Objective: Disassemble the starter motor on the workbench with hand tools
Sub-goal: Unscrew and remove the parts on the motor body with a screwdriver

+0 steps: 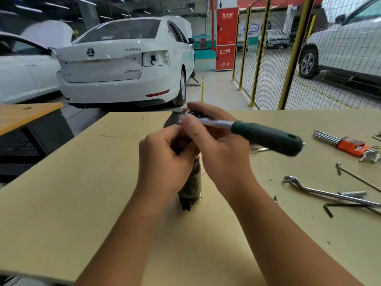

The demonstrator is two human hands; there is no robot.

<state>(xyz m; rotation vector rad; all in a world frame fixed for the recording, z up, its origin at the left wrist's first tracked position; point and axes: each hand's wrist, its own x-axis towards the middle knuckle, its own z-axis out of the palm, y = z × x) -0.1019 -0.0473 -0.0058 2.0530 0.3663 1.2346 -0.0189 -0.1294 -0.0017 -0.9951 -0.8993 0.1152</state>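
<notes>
Green-handled ratchet [266, 136]; orange-holdered hex keys [350, 145]; tan bench [82, 193].

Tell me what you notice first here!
Mid-picture, two hands work over a grimy grey metal starter motor on the tan workbench; the right hand holds a green-handled chrome ratchet. An orange-holdered hex key set lies right, and a white sedan stands behind.
</notes>
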